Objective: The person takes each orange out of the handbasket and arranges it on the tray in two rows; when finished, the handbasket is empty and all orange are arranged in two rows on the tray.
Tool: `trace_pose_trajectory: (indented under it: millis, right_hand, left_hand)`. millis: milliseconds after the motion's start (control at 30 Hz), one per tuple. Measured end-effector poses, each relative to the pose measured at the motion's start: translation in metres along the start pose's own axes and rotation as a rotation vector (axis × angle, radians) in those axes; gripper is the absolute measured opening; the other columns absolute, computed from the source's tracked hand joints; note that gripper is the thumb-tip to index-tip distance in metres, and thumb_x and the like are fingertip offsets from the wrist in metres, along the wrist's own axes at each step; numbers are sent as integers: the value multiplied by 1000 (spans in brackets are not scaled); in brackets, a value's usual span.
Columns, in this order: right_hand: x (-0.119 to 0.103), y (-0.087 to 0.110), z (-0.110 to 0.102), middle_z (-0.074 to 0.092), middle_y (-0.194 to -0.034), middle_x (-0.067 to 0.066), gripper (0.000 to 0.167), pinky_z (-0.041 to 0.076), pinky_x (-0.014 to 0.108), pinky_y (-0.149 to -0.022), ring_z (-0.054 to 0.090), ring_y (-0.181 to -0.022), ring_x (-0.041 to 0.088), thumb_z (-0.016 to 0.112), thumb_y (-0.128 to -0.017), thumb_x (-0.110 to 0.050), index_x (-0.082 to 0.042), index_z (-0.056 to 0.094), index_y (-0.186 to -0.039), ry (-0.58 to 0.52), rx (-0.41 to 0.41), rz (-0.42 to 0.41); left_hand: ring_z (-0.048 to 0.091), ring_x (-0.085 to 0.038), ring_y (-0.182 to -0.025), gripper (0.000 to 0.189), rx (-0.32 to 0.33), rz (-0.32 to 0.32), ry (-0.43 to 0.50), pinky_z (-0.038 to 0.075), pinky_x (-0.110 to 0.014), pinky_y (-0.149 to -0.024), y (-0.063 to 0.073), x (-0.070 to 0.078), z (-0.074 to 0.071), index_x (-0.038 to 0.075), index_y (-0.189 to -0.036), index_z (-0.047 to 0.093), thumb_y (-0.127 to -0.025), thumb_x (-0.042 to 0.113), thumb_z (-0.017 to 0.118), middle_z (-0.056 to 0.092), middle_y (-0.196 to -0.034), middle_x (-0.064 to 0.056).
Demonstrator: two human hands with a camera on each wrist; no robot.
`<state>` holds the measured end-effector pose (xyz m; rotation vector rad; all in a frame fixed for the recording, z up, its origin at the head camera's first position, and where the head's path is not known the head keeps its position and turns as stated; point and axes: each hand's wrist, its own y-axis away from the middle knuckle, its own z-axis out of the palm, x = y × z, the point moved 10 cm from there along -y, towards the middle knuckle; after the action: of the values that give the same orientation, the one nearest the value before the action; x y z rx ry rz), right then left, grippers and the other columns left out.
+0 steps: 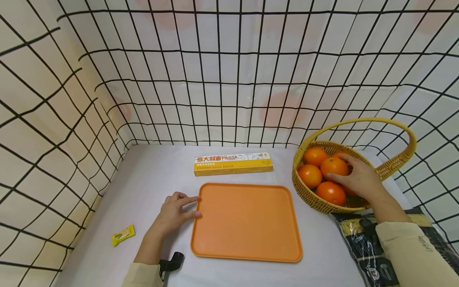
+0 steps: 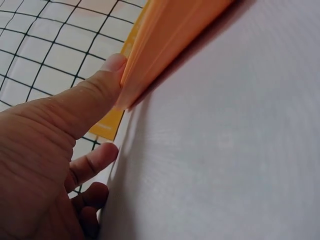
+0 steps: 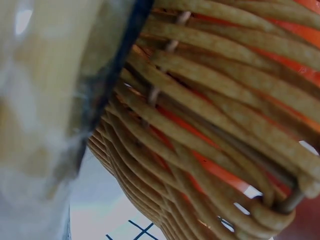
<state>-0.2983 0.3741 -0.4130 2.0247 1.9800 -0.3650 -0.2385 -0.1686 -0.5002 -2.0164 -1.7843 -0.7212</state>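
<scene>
My left hand (image 1: 173, 213) lies at the left edge of the orange tray (image 1: 247, 223); thumb and index finger touch its rim, fairly straight. In the left wrist view the thumb (image 2: 95, 92) presses against the tray's side (image 2: 167, 42), while the other fingers sit below. My right hand (image 1: 362, 179) reaches into the wicker basket (image 1: 312, 199) and grips an orange (image 1: 334, 168) between thumb and fingers. Several more oranges (image 1: 331, 193) surround it. The right wrist view is filled by the basket's weave (image 3: 200, 130), with the hand hidden.
Behind the tray lies a yellow-and-white pasta box (image 1: 233, 164). A small yellow packet (image 1: 123, 235) is on the left. The black-and-gold plastic bag (image 1: 373, 247) lies under the right forearm, before the basket. Black wire mesh (image 1: 236, 79) walls the table at the back and sides.
</scene>
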Motion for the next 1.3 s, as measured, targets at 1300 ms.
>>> trace_pose_trajectory:
  millis: [1300]
  right_hand:
    - [-32, 34, -22, 38, -151, 37, 97, 44, 72, -96, 44, -131, 57, 71, -91, -58, -11, 24, -163, -257, 62, 39]
  left_hand:
    - [47, -22, -108, 54, 24, 13, 25, 39, -38, -86, 1, -3, 1, 33, -129, 72, -80, 52, 83, 58, -118, -3]
